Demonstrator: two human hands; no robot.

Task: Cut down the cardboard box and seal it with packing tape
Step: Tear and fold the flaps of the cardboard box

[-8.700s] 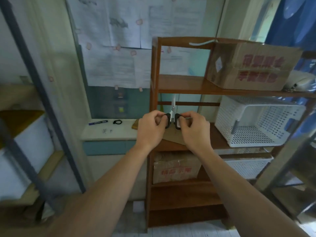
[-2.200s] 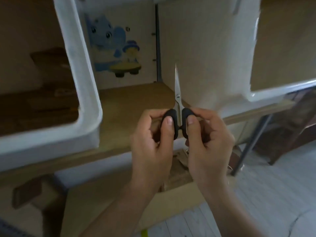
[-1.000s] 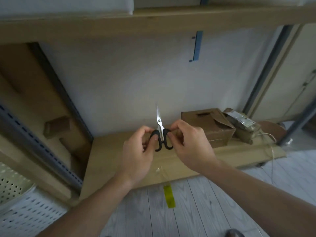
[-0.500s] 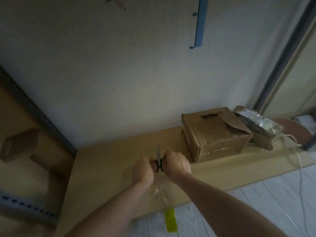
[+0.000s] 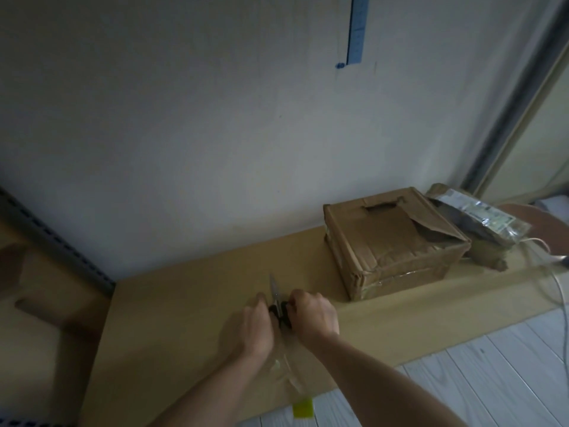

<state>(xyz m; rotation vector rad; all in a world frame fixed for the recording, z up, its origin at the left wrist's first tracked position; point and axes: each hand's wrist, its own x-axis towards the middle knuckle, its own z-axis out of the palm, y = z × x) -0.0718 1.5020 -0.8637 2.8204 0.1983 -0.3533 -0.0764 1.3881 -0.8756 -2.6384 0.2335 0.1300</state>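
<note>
- Both hands are down on the low shelf [image 5: 184,318], holding one pair of scissors [image 5: 275,293] between them. The left hand [image 5: 255,328] has the left handle loop and the right hand [image 5: 314,315] has the right one.
- Fingers on both sides are curled in around the black loops. The blades look closed, just one thin sliver of metal.
- The scissors' long axis runs pretty much straight away from the person, tip toward the wall [image 5: 215,134].
- The cardboard box [image 5: 391,241] sits on the same shelf, off to the right and a bit further back, apart from the hands. It's beside the blade line, not ahead of it.
- The right hand is clearly the nearer one, so I'd guess the tip has to swing right, or the box gets dragged over.
- The box top looks torn, with a flap lifted at its right side. A labelled package [image 5: 474,217] lies right behind it.
- No roll of tape anywhere that I can see. There's a yellow strip [image 5: 303,408] at the shelf's front edge, but I can't tell what it is.
</note>
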